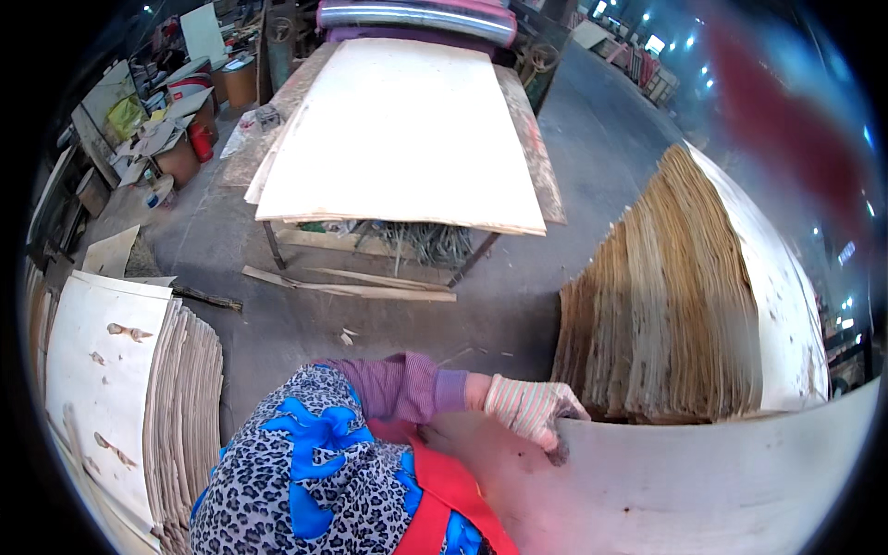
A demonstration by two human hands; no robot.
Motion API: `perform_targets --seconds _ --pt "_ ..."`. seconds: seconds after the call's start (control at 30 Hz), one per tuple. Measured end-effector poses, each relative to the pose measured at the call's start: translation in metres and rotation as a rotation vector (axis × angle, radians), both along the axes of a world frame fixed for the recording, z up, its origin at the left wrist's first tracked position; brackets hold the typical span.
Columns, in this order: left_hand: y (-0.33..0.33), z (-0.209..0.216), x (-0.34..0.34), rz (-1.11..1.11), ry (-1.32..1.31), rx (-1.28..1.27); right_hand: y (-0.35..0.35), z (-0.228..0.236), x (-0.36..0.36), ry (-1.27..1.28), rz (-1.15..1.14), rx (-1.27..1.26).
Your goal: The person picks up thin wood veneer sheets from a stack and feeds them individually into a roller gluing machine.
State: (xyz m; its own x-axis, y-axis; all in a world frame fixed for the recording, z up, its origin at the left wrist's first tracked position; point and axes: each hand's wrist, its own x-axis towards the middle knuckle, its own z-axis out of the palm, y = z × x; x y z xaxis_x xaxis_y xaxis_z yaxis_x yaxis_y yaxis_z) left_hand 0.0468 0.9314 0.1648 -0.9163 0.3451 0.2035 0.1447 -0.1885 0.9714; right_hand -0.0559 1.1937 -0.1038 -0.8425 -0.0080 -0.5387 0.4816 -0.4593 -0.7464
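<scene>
My left hand [534,409], in a striped knit glove with a grey fingertip part, is closed on the upper left edge of a large, pale wood veneer sheet [684,486]. The sheet bends across the lower right and runs out of view. My left arm, in a purple striped sleeve [402,384] under leopard-print cloth with blue bow shapes [287,462], crosses toward the right. Red cloth [453,495] lies beside it. Just beyond the glove rises a tall stack of veneer sheets [666,296], its ragged brown edges showing. My right hand is not in view.
Ahead, pale sheets [407,139] lie on a low table before a shiny metal roller [416,18]. Another veneer stack [185,416] stands at the left. Wood strips [351,285] lie on the floor. Buckets and boards crowd the far left. A red blur [786,111] covers the upper right.
</scene>
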Motion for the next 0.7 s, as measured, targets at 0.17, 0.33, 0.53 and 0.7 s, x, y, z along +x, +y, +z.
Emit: perform_targets --seconds 0.17,0.33,0.53,0.7 --pt "-0.075 0.015 0.068 0.067 0.126 -0.052 -0.080 0.009 0.036 0.031 0.092 0.013" --pt "-0.137 0.035 0.133 0.253 0.306 -0.166 -0.140 0.018 0.062 0.043 0.179 0.031" --pt "-0.202 0.029 0.178 0.352 0.358 -0.140 -0.203 0.024 0.071 0.056 0.286 0.060" --pt "-0.261 0.026 0.203 0.505 0.369 -0.159 -0.261 0.023 0.063 0.052 0.380 0.076"
